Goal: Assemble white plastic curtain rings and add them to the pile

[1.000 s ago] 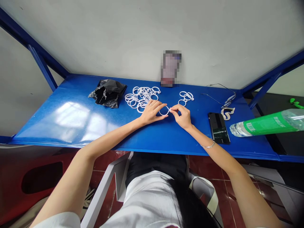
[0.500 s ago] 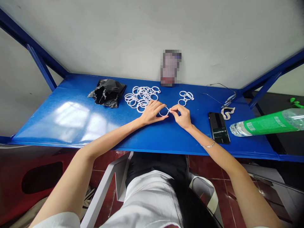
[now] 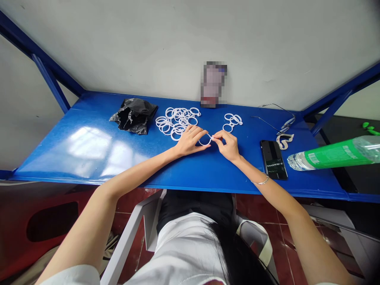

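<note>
Both hands meet over the middle of the blue table (image 3: 89, 146). My left hand (image 3: 190, 140) and my right hand (image 3: 227, 144) each pinch one side of a single white plastic ring (image 3: 205, 139), held just above the tabletop. Behind my left hand lies a heap of several white rings (image 3: 176, 118). Behind my right hand sits a small group of white rings (image 3: 232, 120).
A crumpled black plastic bag (image 3: 135, 114) lies at the back left. A black phone (image 3: 273, 159), a heart-shaped white piece (image 3: 284, 140) and glasses (image 3: 282, 118) lie to the right. A green-labelled water bottle (image 3: 332, 153) lies at the far right. A blurred card (image 3: 213, 85) leans on the wall.
</note>
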Available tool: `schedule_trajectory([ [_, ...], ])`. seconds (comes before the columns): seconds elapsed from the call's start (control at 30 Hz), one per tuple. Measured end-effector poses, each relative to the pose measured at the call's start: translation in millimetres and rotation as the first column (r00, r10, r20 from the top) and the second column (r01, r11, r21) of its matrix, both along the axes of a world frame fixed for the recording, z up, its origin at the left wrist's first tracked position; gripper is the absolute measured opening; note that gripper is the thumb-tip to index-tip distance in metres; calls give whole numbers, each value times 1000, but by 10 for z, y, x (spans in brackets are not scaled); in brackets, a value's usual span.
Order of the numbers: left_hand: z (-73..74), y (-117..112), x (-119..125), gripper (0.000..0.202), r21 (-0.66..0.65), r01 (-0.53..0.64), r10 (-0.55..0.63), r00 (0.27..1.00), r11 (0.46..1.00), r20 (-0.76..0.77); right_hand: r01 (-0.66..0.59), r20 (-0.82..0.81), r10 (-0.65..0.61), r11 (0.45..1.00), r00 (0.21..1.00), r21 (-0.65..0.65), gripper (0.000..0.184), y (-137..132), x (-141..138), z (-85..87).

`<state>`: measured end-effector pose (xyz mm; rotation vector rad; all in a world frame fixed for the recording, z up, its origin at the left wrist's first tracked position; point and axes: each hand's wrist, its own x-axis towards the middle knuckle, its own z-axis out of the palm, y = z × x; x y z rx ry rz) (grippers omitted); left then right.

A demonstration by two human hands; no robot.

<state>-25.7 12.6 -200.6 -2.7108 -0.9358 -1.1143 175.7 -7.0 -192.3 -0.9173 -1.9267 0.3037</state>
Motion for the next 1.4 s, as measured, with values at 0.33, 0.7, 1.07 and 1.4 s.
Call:
schedule_trajectory([
  [0.33,4,-2,5,39,-30,4,-4,1000,1000,6,-6,17,6,1000,1000,-4,17,7,11,-7],
  [0.7,-3,1,3,39,-72,5,-6,1000,997,-10,-11,22,11,1000,1000,5,17,7,11,9],
  [1.07,-4,2,0,39,-58,17,-16,1000,998,5,-5,38,4,999,999,41,17,9,9,11],
  [1.4,-6,3,6,38,26,31,-32,999,999,26,-31,11,30,997,999,77,14,6,4,16],
])
